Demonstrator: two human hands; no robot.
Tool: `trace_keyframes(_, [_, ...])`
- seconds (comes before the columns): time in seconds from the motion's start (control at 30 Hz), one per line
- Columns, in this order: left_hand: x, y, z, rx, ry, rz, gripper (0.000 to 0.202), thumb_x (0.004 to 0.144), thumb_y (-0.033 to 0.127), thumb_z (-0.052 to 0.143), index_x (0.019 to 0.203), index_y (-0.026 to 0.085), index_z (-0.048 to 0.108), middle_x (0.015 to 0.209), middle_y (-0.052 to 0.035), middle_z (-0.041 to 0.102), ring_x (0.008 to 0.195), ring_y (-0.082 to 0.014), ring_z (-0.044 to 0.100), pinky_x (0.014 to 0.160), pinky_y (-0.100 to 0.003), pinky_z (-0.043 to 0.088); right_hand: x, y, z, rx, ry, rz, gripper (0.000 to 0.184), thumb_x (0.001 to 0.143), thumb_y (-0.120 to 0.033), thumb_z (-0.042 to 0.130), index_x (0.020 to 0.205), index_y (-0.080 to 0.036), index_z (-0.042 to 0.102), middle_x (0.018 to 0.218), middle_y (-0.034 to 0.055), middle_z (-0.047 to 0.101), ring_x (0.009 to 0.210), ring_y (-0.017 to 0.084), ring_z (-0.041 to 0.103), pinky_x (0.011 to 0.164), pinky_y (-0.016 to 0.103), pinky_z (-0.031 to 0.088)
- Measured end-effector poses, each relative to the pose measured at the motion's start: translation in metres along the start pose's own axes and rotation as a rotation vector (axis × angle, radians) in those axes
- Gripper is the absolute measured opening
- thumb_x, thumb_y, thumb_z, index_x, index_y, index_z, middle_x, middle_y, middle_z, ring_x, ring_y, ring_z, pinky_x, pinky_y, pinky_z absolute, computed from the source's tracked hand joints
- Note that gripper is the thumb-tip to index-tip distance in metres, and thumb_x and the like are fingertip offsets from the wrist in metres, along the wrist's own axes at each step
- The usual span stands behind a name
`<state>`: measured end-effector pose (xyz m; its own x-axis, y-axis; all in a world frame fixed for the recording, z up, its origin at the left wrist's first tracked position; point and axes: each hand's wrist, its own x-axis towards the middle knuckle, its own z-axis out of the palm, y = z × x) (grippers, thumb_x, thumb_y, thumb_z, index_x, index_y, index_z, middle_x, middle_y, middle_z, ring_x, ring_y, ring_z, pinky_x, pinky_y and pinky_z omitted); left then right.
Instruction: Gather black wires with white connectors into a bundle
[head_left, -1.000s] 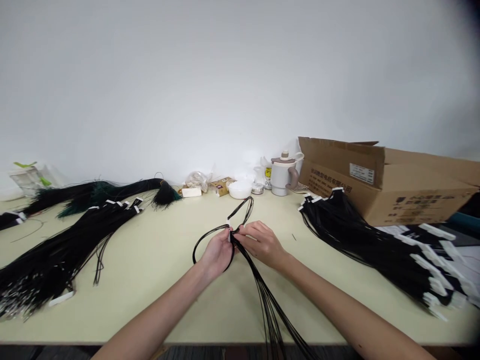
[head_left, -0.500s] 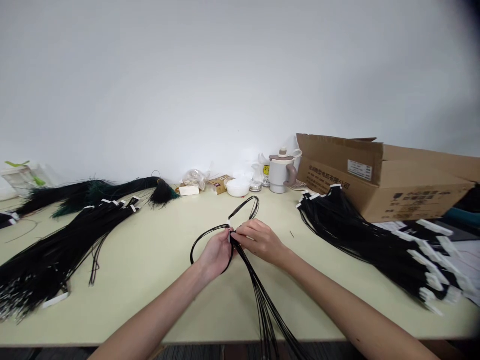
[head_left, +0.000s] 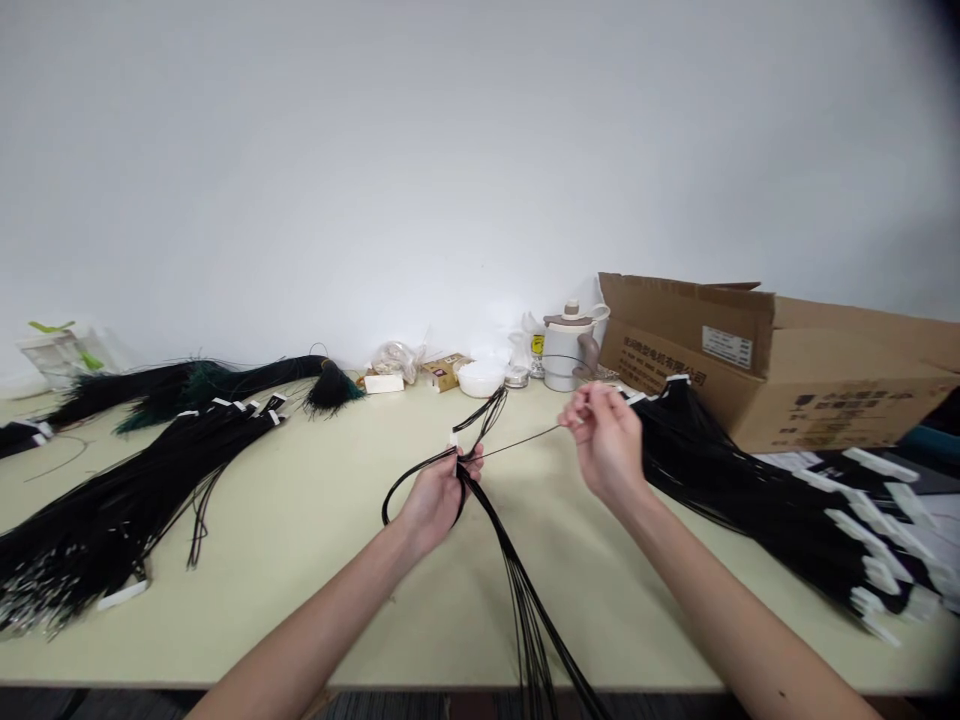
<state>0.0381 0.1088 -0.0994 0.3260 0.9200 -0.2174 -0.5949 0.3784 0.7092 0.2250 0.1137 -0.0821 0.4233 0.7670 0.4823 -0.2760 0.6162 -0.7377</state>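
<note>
My left hand (head_left: 433, 500) is closed around a looped bundle of black wires (head_left: 499, 530) above the middle of the table. Two loops stick out past the fingers, one upward and one to the left, and a small white connector (head_left: 454, 438) shows just above the thumb. The loose strands hang down over the table's front edge. Off to the right and higher, my right hand (head_left: 606, 440) pinches a single thin black wire (head_left: 525, 438). That wire runs taut from the bundle, and its free end curves up in front of the mug.
Black wire bundles with white connectors lie at the left (head_left: 142, 490) and right (head_left: 742, 490). An open cardboard box (head_left: 675, 365) stands back right. Along the wall are a lidded mug (head_left: 561, 365), a white bowl (head_left: 481, 378) and a dark green-black wire bundle (head_left: 225, 382).
My right hand has moved from beside my left hand up and to the right, drawing one wire out straight. My left hand keeps its hold on the bundle.
</note>
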Motion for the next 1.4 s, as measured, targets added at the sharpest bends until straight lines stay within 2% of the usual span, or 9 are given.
trace_keyframes(0.1, [0.000, -0.001, -0.002, -0.001, -0.003, 0.021, 0.004, 0.075, 0.011, 0.047, 0.072, 0.012, 0.045, 0.093, -0.0063, 0.058, 0.065, -0.0043, 0.049, 0.068, -0.021, 0.037, 0.015, -0.007, -0.014, -0.163, 0.216, -0.152, 0.028, 0.077, -0.042, 0.054, 0.085, -0.016, 0.054, 0.063, -0.0036, 0.041, 0.046, 0.003, 0.032, 0.041, 0.017, 0.027])
trace_keyframes(0.17, [0.000, -0.002, -0.003, 0.007, -0.025, 0.035, 0.003, 0.075, 0.010, 0.047, 0.073, 0.012, 0.046, 0.093, -0.0068, 0.058, 0.066, -0.0045, 0.049, 0.065, -0.020, 0.036, 0.011, -0.009, -0.015, -0.404, 0.221, -0.358, 0.024, 0.080, -0.037, 0.052, 0.089, -0.015, 0.059, 0.067, -0.0001, 0.049, 0.051, 0.006, 0.037, 0.045, 0.020, 0.029])
trace_keyframes(0.23, [0.000, -0.003, -0.004, 0.027, -0.046, 0.042, 0.001, 0.074, 0.010, 0.048, 0.074, 0.011, 0.048, 0.094, -0.0078, 0.058, 0.070, -0.0060, 0.050, 0.063, -0.020, 0.036, -0.001, -0.006, -0.010, -0.669, 0.055, -0.603, 0.016, 0.081, -0.027, 0.052, 0.085, -0.016, 0.062, 0.071, 0.0025, 0.054, 0.059, 0.009, 0.043, 0.053, 0.022, 0.033])
trace_keyframes(0.33, [0.000, -0.007, -0.004, 0.060, -0.079, 0.066, 0.001, 0.074, 0.011, 0.049, 0.074, 0.011, 0.050, 0.090, -0.0073, 0.057, 0.075, -0.0083, 0.052, 0.062, -0.020, 0.035, -0.023, 0.006, 0.002, -0.923, -0.338, -0.911, 0.008, 0.079, -0.017, 0.054, 0.081, -0.018, 0.062, 0.059, 0.0002, 0.052, 0.056, 0.009, 0.039, 0.055, 0.023, 0.031])
trace_keyframes(0.43, [0.000, -0.011, -0.005, 0.094, -0.131, 0.101, 0.004, 0.074, 0.014, 0.051, 0.074, 0.011, 0.052, 0.079, -0.0042, 0.056, 0.072, -0.0079, 0.051, 0.060, -0.020, 0.035, -0.037, 0.016, 0.011, -1.046, -0.463, -1.075, 0.005, 0.077, -0.017, 0.056, 0.076, -0.019, 0.061, 0.051, -0.0019, 0.042, 0.053, 0.009, 0.030, 0.051, 0.023, 0.023])
trace_keyframes(0.63, [-0.001, -0.013, -0.004, 0.134, -0.182, 0.132, 0.008, 0.075, 0.019, 0.051, 0.075, 0.011, 0.054, 0.076, -0.0027, 0.054, 0.069, -0.0070, 0.050, 0.060, -0.021, 0.036, -0.039, 0.017, 0.011, -1.119, -0.475, -1.142, 0.003, 0.076, -0.017, 0.057, 0.073, -0.018, 0.057, 0.052, -0.0019, 0.039, 0.056, 0.010, 0.026, 0.051, 0.023, 0.021])
trace_keyframes(0.93, [-0.002, -0.012, -0.005, 0.150, -0.182, 0.150, 0.011, 0.076, 0.022, 0.052, 0.075, 0.011, 0.052, 0.082, -0.0045, 0.056, 0.076, -0.0093, 0.052, 0.061, -0.022, 0.036, -0.037, 0.016, 0.009, -1.138, -0.457, -1.158, 0.004, 0.076, -0.017, 0.057, 0.073, -0.018, 0.055, 0.052, -0.0020, 0.039, 0.056, 0.010, 0.027, 0.052, 0.024, 0.021])
trace_keyframes(1.3, [0.000, -0.013, -0.006, 0.150, -0.154, 0.155, 0.015, 0.075, 0.026, 0.053, 0.076, 0.011, 0.053, 0.080, -0.0043, 0.056, 0.074, -0.0086, 0.051, 0.060, -0.021, 0.037, -0.037, 0.017, 0.008, -1.166, -0.494, -1.161, 0.003, 0.076, -0.018, 0.057, 0.073, -0.018, 0.057, 0.052, -0.0015, 0.039, 0.056, 0.011, 0.027, 0.052, 0.024, 0.021])
trace_keyframes(1.4, [0.000, -0.014, -0.007, 0.178, -0.152, 0.163, 0.018, 0.074, 0.029, 0.055, 0.077, 0.011, 0.053, 0.084, -0.0057, 0.056, 0.076, -0.0091, 0.051, 0.061, -0.021, 0.037, -0.037, 0.017, 0.008, -1.180, -0.478, -1.159, 0.003, 0.076, -0.018, 0.057, 0.073, -0.018, 0.056, 0.053, -0.0014, 0.040, 0.057, 0.011, 0.028, 0.052, 0.024, 0.022])
